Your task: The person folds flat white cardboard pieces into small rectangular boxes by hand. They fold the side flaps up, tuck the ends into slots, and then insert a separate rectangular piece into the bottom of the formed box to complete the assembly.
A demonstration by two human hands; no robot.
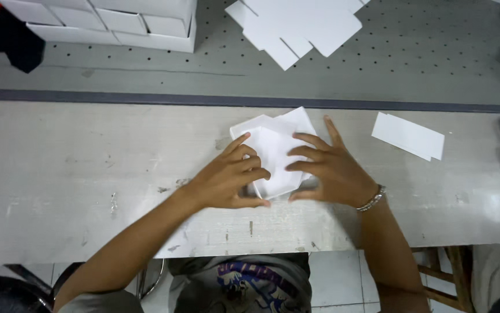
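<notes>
Worn pale grey workbench (76, 174) with scratches fills the view, with a grey perforated metal panel (435, 64) behind it. Landmark: white folded cardboard piece (273, 152), lying mid-bench near the front edge. Left hand (227, 181) sits on the cardboard's left side, fingers curled and close together, thumb pressing its lower edge. Right hand (331, 171) sits on its right side, fingers spread apart, tips flat on the card; silver bracelet (371, 200) on that wrist. Right of the cardboard, well apart, lies a small stack of flat white card strips (409, 136). Behind it, on the panel, loose white card sheets (302, 26). Behind and left, stacked white boxes (117, 20).
</notes>
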